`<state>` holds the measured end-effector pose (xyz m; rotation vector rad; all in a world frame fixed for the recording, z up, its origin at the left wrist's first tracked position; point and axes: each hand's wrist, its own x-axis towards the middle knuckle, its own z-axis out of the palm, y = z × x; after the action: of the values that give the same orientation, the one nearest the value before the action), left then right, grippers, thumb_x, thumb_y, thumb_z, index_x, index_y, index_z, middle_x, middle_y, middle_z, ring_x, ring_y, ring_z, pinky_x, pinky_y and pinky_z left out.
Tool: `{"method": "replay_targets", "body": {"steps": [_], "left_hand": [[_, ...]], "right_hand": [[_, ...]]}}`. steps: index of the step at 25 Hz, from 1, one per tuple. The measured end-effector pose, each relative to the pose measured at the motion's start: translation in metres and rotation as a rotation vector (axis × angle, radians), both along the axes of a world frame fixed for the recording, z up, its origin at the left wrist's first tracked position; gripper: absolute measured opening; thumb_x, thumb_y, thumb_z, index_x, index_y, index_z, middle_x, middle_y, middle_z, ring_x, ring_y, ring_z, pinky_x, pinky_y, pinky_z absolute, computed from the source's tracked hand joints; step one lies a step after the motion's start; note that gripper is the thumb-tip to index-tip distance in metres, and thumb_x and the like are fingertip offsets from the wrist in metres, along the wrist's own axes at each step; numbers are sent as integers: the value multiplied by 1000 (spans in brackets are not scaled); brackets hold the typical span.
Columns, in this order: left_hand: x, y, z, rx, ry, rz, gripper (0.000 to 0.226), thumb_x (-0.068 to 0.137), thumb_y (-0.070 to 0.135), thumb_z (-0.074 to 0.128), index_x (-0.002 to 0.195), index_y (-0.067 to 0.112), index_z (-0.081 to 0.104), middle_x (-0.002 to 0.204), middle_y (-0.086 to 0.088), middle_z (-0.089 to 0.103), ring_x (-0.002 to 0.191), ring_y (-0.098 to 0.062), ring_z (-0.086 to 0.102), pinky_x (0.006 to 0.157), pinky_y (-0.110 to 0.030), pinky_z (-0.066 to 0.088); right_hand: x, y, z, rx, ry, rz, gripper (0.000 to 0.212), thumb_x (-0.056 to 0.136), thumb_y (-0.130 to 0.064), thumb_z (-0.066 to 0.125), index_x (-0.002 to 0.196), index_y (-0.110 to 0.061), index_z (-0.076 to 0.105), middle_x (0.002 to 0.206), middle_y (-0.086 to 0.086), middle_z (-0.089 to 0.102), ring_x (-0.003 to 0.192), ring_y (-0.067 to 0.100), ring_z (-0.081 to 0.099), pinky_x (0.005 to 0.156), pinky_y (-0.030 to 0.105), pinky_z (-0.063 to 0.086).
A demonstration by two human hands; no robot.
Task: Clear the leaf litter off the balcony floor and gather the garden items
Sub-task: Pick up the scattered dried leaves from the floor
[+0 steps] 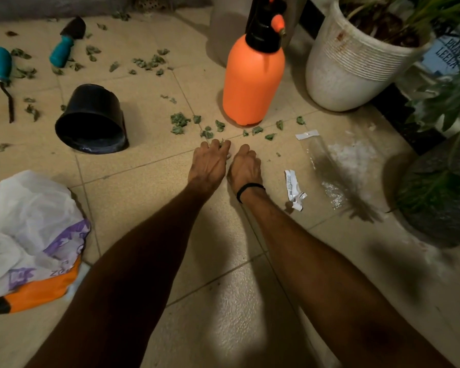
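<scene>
Because the dry, crumpled green leaves (179, 123) are feather-light and brittle, I judge they should be raked into a heap and scooped, not pinched singly. They lie scattered on the beige tiled balcony floor (144, 181), just beyond both hands. The left hand (210, 162) reaches forward with its fingers loosely spread and their tips on a leaf. The right hand (245, 166), just beside it, has its fingers bent under, so I cannot tell whether it holds anything.
</scene>
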<state>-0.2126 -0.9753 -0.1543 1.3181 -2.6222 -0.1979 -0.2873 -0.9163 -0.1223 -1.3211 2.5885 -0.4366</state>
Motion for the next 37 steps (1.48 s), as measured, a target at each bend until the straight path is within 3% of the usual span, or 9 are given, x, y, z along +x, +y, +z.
{"method": "replay_targets", "body": {"steps": [5,8,12,14,19,26,29,32,37], "left_hand": [[-2,9,12,99,142,126,19,106,20,35,115,10,49,109,-13,59,93,-28,54,83,-41,47],[-2,14,24,320,391,277,28,105,20,27,113,8,51,103,-10,59,94,-27,56,81,-40,49],[13,21,26,449,604,373,23,96,1,42,116,11,40,92,2,56,86,-21,60,59,-25,44],[21,29,26,416,679,411,35,95,-1,45,126,13,38,100,-1,60,92,-22,63,63,-25,48],[30,24,14,262,590,424,51,99,0,45,148,12,37,135,-13,58,120,-26,56,96,-35,49],[24,10,8,115,132,257,45,102,48,43,135,18,47,121,-14,59,103,-31,53,86,-43,43],[18,6,13,96,61,225,36,105,38,40,133,15,45,118,-15,59,101,-31,54,84,-42,44],[10,14,22,117,42,153,31,102,14,43,133,10,42,117,-16,58,99,-29,54,85,-40,45],[10,23,31,420,522,379,13,106,17,32,114,15,42,84,0,53,71,-12,50,59,-29,44]], "right_hand": [[-19,26,4,-121,-511,-276,23,91,-5,51,112,-4,61,117,15,65,111,31,59,91,30,45],[-32,40,4,-187,-635,-364,24,92,-8,50,104,-6,71,111,11,71,110,29,62,97,32,48],[-26,46,6,-204,-507,-279,28,98,-19,45,101,-3,68,106,15,69,102,30,61,84,32,46],[-18,46,0,-215,-333,-113,32,98,-32,51,86,-5,65,89,15,65,87,29,57,72,32,42],[0,53,-29,-361,-188,66,15,92,-13,63,84,-4,72,83,5,50,76,20,51,66,24,40],[7,44,-16,-317,-87,-55,20,98,-14,53,105,-7,71,101,11,62,95,25,56,82,28,43],[3,38,1,-380,-400,-348,21,101,-16,49,110,-2,61,108,11,64,99,22,58,73,17,34],[-15,26,7,-407,-789,-586,8,89,-3,56,95,-2,61,105,12,70,95,22,64,74,19,45],[-32,34,37,-507,-1102,-694,26,87,4,43,94,4,67,78,7,61,69,18,57,54,20,45]]}}
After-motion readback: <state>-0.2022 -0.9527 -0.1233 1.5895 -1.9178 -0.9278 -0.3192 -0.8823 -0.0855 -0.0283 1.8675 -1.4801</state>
